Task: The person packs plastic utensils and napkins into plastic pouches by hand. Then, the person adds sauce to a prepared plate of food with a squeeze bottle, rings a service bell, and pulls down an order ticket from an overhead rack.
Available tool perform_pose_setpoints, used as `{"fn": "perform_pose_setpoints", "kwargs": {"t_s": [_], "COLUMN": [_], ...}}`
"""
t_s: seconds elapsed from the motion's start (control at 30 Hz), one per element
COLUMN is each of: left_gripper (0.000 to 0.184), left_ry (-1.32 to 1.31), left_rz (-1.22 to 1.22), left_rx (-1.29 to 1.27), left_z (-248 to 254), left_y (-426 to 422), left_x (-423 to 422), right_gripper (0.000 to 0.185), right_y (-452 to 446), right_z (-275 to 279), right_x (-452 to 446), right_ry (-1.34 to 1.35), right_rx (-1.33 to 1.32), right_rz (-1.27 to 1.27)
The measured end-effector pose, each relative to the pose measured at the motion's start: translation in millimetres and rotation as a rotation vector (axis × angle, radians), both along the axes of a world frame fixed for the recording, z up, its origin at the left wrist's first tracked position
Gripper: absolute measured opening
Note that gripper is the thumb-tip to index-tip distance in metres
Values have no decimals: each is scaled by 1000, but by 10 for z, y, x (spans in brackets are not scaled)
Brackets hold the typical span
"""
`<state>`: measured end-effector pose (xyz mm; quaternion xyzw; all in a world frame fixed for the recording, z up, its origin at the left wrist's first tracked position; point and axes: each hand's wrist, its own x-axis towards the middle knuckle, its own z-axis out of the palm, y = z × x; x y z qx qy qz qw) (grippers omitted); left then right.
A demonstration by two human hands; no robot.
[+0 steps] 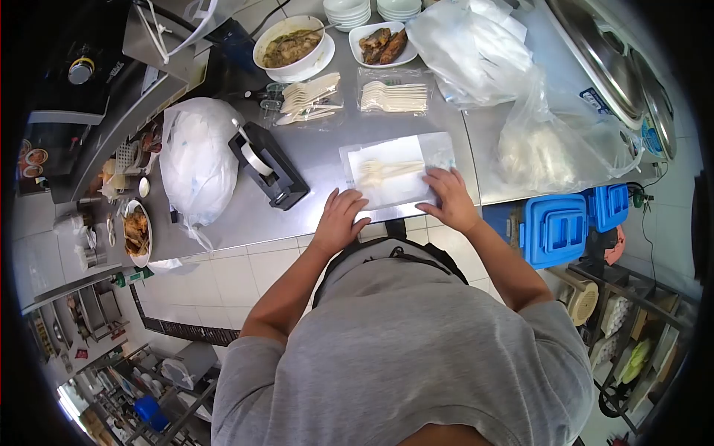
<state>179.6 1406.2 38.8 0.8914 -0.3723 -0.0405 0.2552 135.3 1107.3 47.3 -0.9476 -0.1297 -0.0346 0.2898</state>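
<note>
A clear plastic packet (437,152) lies flat near the front edge of the steel counter, with a white napkin (405,187) and pale wooden cutlery (390,171) in or on it. My left hand (342,215) rests at its lower left corner, fingers apart and palm down. At the right end of the packet, my right hand (450,197) touches it with spread fingers. Two bundles of pale cutlery, one of forks (311,95) and another (394,97), lie farther back on clear wrappers.
A black tape dispenser (269,167) stands left of the packet, beside a full white bag (197,152). Behind are a bowl of food (292,46) and a plate of fried pieces (383,46). Plastic bags (535,145) cover the right side; blue lidded boxes (554,230) sit below.
</note>
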Motion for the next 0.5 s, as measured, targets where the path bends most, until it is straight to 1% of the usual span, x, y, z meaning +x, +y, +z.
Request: {"fn": "perform_pose_setpoints", "kwargs": {"t_s": [0.03,0.13,0.23,0.33,0.37,0.47,0.5], "left_gripper": [36,22,14,13,12,16,19], "left_ry": [-8,-88,28,53,-55,72,14], "left_rz": [12,8,123,275,285,467,500], "left_rx": [-22,-51,-158,-387,-433,-416,-428], "left_z": [-38,-206,-193,-36,1,-5,-21], "left_y": [27,73,57,-74,-132,-224,-273], "left_x": [-24,-22,55,164,218,318,377], "right_gripper": [59,54,46,26,15,13,15], "right_y": [-22,-57,-179,-257,-285,-365,-385], "right_z": [-5,94,13,-8,-93,-310,-340], "right_x": [-38,-71,-28,120,211,357,417], "right_ry": [9,42,59,118,11,504,506], "right_rx": [-13,-37,46,212,228,619,647], "right_rz": [30,84,106,15,14,-385,-426]}}
